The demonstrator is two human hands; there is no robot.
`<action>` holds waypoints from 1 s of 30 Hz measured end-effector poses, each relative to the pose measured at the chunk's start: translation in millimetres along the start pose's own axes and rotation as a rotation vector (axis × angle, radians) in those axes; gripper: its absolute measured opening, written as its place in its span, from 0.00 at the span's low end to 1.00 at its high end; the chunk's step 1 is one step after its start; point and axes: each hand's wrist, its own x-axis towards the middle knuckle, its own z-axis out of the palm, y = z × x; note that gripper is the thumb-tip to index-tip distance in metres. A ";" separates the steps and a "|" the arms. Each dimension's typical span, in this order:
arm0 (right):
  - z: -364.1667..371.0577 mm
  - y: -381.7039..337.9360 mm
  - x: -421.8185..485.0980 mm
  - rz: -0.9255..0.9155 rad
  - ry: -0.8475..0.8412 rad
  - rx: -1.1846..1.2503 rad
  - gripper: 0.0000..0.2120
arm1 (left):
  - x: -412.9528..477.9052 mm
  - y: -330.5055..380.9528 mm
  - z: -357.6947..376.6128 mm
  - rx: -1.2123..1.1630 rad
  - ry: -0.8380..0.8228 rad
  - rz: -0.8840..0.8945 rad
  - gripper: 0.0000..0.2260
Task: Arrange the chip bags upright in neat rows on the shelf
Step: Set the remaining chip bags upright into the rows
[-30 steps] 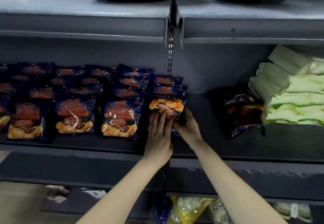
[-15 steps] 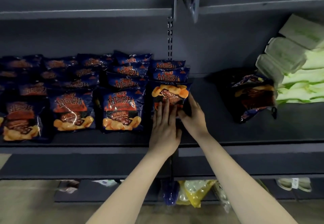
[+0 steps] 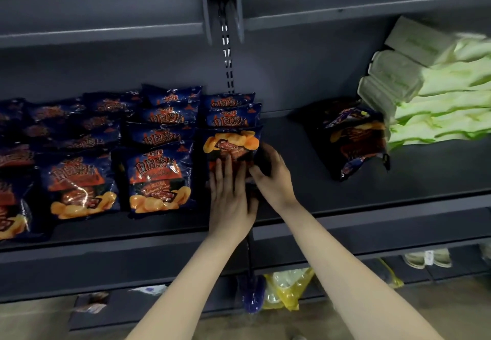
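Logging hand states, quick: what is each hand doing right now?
Left hand: open, flat against the front chip bag.
Right hand: grips that bag's right edge.

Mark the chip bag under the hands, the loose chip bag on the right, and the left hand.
chip bag under the hands (image 3: pixel 230 141): head view, chip picture on its upper front.
loose chip bag (image 3: pixel 356 140): head view, middle of its front.
left hand (image 3: pixel 229 201): head view, back of the hand.

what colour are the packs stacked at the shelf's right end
Pale green and white packs, seen in the head view.
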 end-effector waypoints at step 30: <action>-239.3 63.9 -15.2 -0.091 0.103 0.265 0.16 | 88.6 175.2 62.0 -1.360 -0.305 -0.460 0.17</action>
